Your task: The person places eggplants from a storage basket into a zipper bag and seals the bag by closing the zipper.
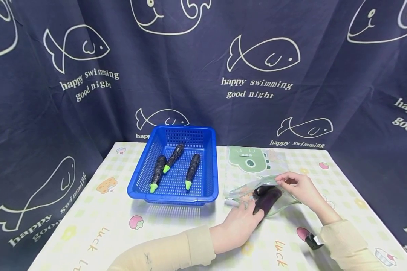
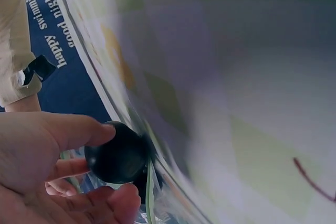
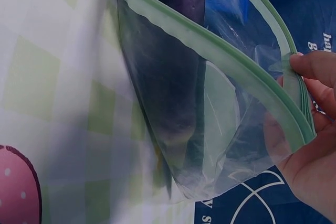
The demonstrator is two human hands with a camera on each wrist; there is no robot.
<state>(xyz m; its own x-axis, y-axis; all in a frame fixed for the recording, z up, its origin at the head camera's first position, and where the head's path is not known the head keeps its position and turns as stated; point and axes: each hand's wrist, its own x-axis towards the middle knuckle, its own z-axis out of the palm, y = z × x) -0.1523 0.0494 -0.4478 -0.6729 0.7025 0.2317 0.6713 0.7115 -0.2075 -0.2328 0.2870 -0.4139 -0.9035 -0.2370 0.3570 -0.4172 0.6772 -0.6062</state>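
Note:
My left hand (image 1: 239,224) grips a dark purple eggplant (image 1: 268,202) near its rounded end (image 2: 115,153), which sits between thumb and fingers in the left wrist view. The eggplant's far part lies inside a clear zip bag (image 3: 252,85) with a green seal strip. Pinched in the fingers of my right hand (image 1: 300,190) is the rim of the bag's mouth, held up and apart. Another dark eggplant (image 1: 262,189) shows through the plastic beside the first. A green cartoon figure (image 1: 247,159) is printed on the bag's far end.
Left of the bag stands a blue plastic basket (image 1: 132,192) holding several dark, rough-skinned long pieces with green tips, one of them an eggplant-like piece (image 1: 192,171). A patterned cloth (image 1: 98,210) covers the table. Behind it hangs a navy curtain (image 1: 190,75) with fish prints.

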